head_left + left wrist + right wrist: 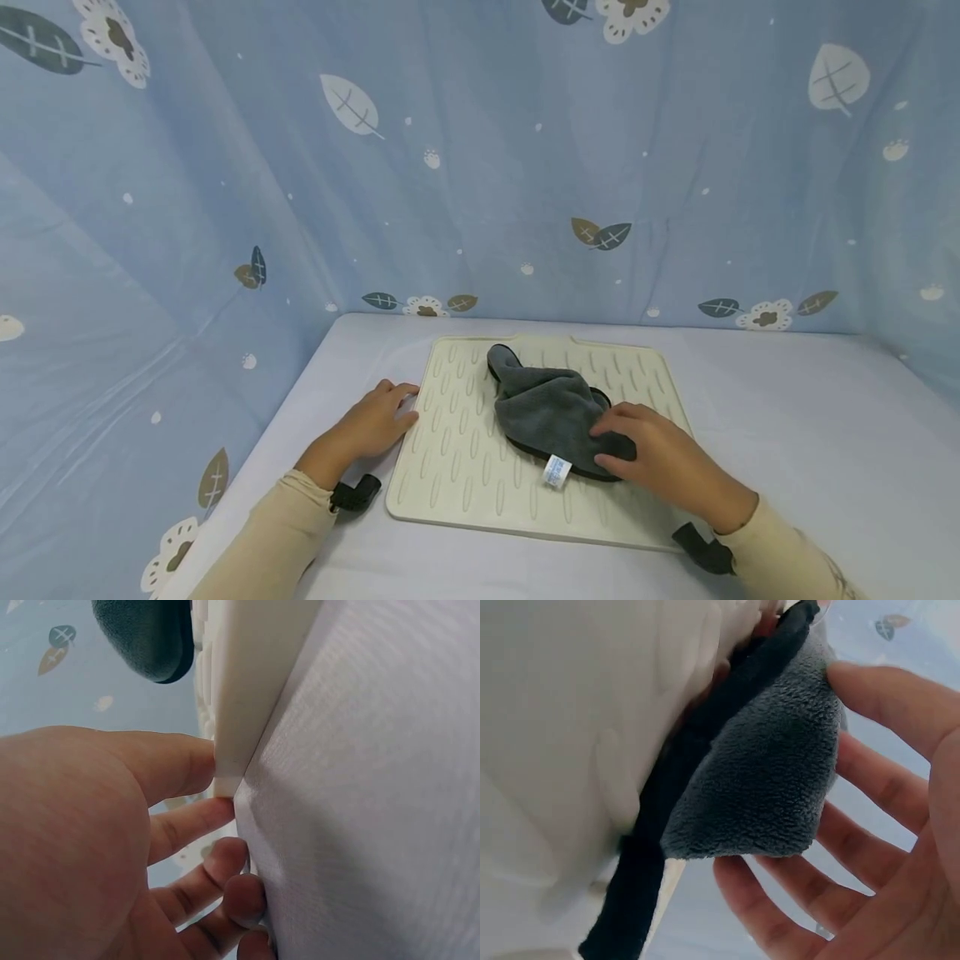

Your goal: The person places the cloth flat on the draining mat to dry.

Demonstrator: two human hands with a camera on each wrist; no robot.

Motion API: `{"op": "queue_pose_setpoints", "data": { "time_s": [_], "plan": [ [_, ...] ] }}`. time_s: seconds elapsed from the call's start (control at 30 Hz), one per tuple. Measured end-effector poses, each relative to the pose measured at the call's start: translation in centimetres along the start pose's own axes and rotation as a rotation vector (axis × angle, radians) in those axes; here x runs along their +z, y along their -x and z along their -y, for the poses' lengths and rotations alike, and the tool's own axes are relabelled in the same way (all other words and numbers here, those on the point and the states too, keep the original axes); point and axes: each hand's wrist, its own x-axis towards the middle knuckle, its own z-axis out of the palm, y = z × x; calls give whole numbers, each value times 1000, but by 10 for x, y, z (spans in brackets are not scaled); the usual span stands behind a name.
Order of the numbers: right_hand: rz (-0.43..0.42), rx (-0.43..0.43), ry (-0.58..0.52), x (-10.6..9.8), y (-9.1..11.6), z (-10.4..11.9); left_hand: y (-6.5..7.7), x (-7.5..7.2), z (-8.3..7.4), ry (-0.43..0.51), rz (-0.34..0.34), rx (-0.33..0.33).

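Right hand [663, 454]: fingers spread wide, touching grey cloth [542, 412] just beneath them on cream mat [442, 479]; left hand [369, 427]: fingers loosely apart at mat's edge; looks like arranging cloth; next probably needs firm pinch, mat steadied.

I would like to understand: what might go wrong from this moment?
The grey cloth lies crumpled, so its folds may bunch more if the right hand pushes it.
The left hand touches just the left edge of the cream mat, which might slide if the cloth is dragged.
The white tag sticks out past the cloth's edge and could get caught under a fold.
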Motion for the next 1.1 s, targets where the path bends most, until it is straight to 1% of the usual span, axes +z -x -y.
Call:
{"op": "queue_pose_setpoints", "data": {
  "time_s": [0.17,0.3,0.43,0.67,0.77,0.97,1.1],
  "plan": [
    [61,24,32,1,1,-3,1,-1,0,9,2,1],
    [91,18,63,2,2,-5,0,-1,0,10,2,6],
    [95,20,89,3,3,-6,0,-1,-1,7,0,10],
    [73,42,134,5,3,-5,1,-1,-1,5,4,15],
    [86,43,149,5,2,-5,1,-1,-2,4,8,15],
    [128,47,155,5,3,-6,1,0,-1,3,3,18],
    [115,52,142,4,4,-6,0,0,1,-8,-3,17]
  ]
}}
